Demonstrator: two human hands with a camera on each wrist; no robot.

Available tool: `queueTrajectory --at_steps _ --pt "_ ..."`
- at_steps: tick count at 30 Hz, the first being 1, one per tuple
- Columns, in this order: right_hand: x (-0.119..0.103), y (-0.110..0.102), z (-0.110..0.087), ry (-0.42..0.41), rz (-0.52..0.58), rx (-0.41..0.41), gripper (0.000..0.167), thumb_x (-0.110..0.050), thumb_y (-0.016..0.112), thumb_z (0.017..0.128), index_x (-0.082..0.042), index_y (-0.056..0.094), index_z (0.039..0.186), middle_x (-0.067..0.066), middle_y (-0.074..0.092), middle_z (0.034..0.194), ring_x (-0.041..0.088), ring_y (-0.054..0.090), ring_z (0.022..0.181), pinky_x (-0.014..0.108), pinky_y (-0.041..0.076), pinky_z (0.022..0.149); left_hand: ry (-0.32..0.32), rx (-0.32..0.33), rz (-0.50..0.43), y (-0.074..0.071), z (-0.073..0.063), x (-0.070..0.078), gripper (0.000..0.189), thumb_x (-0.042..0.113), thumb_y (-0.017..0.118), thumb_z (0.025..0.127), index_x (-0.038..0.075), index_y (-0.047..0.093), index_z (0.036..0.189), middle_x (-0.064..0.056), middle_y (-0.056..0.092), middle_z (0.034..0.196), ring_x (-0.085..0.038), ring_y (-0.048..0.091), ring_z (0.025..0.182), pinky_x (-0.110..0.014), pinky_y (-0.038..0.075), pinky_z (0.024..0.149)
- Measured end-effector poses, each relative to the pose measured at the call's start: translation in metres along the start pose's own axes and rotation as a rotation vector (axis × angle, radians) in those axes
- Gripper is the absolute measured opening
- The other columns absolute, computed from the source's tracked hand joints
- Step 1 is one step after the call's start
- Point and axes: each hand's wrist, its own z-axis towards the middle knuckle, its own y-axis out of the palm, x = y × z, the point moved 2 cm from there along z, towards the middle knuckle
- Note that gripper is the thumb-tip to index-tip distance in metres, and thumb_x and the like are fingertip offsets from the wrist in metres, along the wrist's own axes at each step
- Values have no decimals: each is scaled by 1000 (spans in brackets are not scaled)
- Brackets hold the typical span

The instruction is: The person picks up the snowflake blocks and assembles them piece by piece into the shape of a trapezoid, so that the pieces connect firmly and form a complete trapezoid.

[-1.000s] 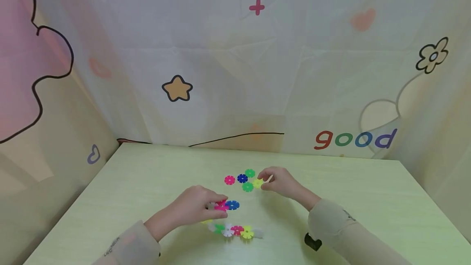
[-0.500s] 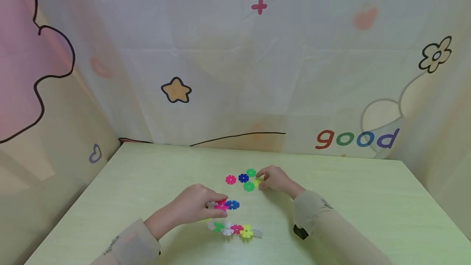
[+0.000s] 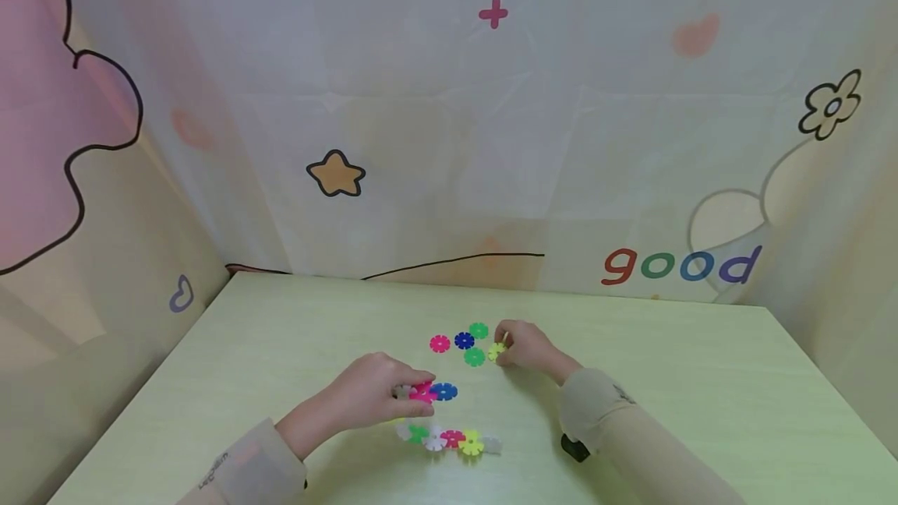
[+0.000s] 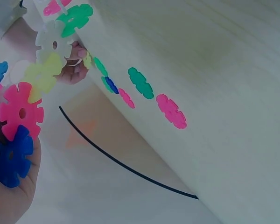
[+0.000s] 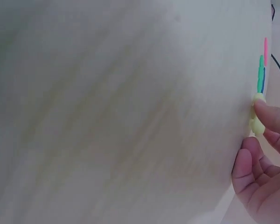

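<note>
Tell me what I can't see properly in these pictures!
Head view: some of the flower chain is hidden by the left hand.
Head view: writing on the left sleeve is too small.
Left wrist view: the picture's edge cuts off that hand.
Right wrist view: fingers cover part of the yellow flower.

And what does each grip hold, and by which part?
Left grip: linked discs, near a blue disc. Right grip: a yellow disc, by its edge.

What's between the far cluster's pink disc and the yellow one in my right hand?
In the head view, a dark blue disc, then the nearer green disc.
</note>
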Motion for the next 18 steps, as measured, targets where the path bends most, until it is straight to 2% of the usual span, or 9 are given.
queueTrajectory --at_steps 5,9,14,18 --pt "1 -2 -11 -41 -3 7 22 2 69 69 -8 53 81 4 53 75 17 46 68 27 40 60 10 14 19 3 0 -1 42 45 60 79 17 64 110 2 67 102 -2 62 76 -19 47 69" --pt "4 -6 -23 -57 11 13 20 4 65 70 -9 54 79 3 50 71 16 44 65 25 37 57 30 33 36 5 1 0 40 43 59 80 16 64 109 2 67 100 -4 63 79 -24 49 74" --pt "6 -13 -41 -81 116 -9 16 3 63 74 -8 56 82 3 50 71 15 46 63 24 42 54 63 52 21 5 2 1 36 37 61 81 13 65 107 0 68 95 3 55 60 -18 45 63" --pt "2 -22 -55 -141 227 -50 13 4 60 77 -4 58 87 6 53 72 15 54 60 27 49 55 72 57 8 6 3 2 34 33 61 81 12 65 107 1 69 87 3 43 47 -15 38 53"
